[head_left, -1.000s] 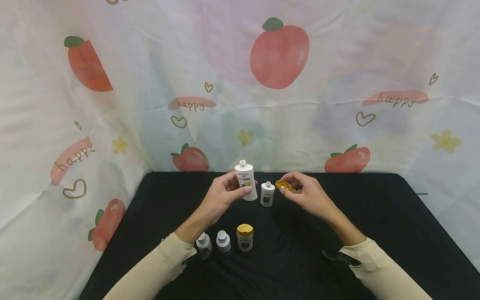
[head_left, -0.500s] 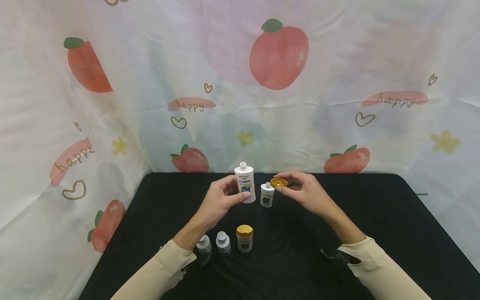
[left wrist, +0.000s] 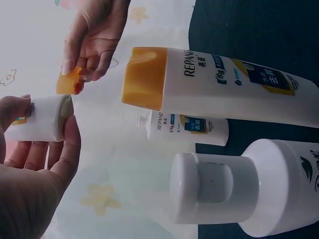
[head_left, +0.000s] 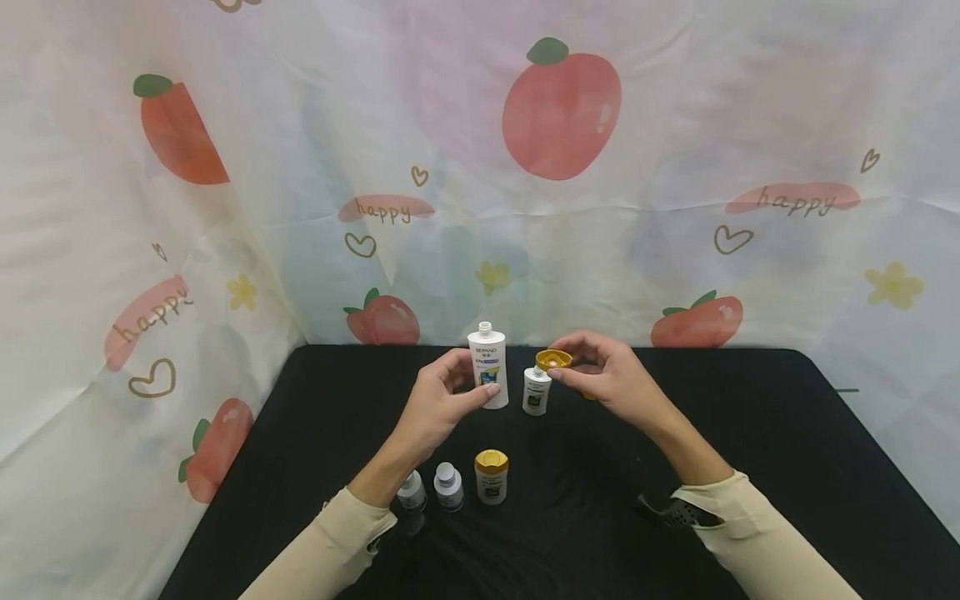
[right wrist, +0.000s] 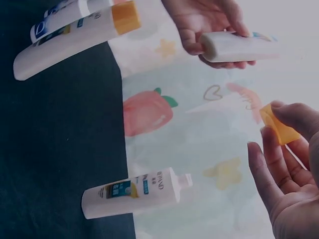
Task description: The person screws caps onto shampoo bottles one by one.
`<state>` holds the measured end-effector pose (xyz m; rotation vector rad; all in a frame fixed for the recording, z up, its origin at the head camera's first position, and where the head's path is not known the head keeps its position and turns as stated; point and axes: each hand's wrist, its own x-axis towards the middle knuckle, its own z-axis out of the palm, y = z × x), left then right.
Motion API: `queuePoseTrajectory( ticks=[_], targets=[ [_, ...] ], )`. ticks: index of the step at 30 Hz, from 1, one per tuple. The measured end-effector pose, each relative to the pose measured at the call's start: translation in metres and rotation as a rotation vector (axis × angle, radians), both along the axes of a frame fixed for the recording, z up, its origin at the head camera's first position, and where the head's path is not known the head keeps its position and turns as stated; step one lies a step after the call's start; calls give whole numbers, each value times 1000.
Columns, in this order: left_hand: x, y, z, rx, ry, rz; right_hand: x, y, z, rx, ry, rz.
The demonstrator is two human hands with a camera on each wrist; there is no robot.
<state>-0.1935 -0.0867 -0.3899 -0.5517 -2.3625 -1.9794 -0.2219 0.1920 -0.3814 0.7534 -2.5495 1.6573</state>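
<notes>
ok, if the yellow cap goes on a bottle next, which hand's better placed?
Right, most likely: the right hand pinches the yellow cap, near the uncapped standing bottle. The left hand is occupied, gripping the larger-looking uncapped bottle.

"Where could a hand pass?"
"By the table's [head_left: 772, 417] far left or far right corner."
"And mid far edge?"
"Tight: the left hand [head_left: 442, 398] with its held bottle [head_left: 487, 358], a standing uncapped bottle [head_left: 536, 395] and the right hand [head_left: 609, 377] crowd together."
"Anything closer?"
"Three capped bottles [head_left: 492, 479], side by side, left of centre."
</notes>
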Motion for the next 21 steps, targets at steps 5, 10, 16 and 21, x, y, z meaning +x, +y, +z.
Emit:
queuePoseTrajectory(
  ticks=[5,10,16,21],
  targets=[
    [1,-2,-1,24,-12,-9,-1,-2,3,-41,3,34],
    [2,-2,-2,32,-24,-46,-3,-3,6,-73,16,84],
    [2,0,-2,21,-8,-59,-4,-5,11,-69,36,122],
    [2,2,-2,20,7,-63,-4,-6,18,-83,54,136]
  ],
)
